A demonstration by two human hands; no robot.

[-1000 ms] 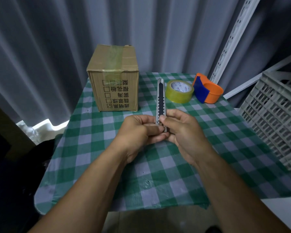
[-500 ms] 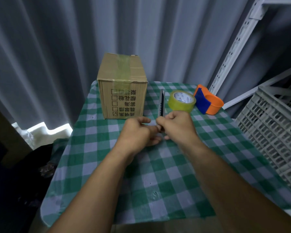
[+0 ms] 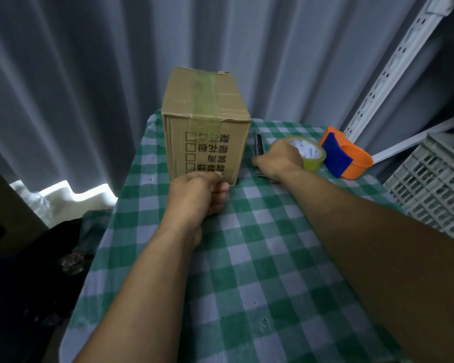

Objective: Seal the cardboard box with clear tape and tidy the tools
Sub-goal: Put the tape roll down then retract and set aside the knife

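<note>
Leftmost, past the counter's edge, a pale curtain hangs in folds, with a white lump and dark clutter low beside it. On the checked green-and-white cloth covering the counter, the box stands upright at the far left side, flaps closed, a strip of clear tape running across its top and a little way down the near face over the printed characters and checkboxes. Just in front of the box's near bottom edge, the left hand is curled into a loose fist, thumb on top, fingers folded under; nothing shows in it, and whether it touches the box cannot be told. Right of the box, the knife lies along the cloth, pointing far, its dark slider visible at the far end. The right hand lies palm down over the knife's near end, fingers bent around it; whether it grips or only rests on it cannot be told. The back of this hand hides part of the roll, a yellowish ring lying flat just beside the knife. Next right, nearly touching the roll, sits the orange dispenser with a blue plate. Beyond it a white slotted rail slants up, and a grey crate stands at the right edge.
</note>
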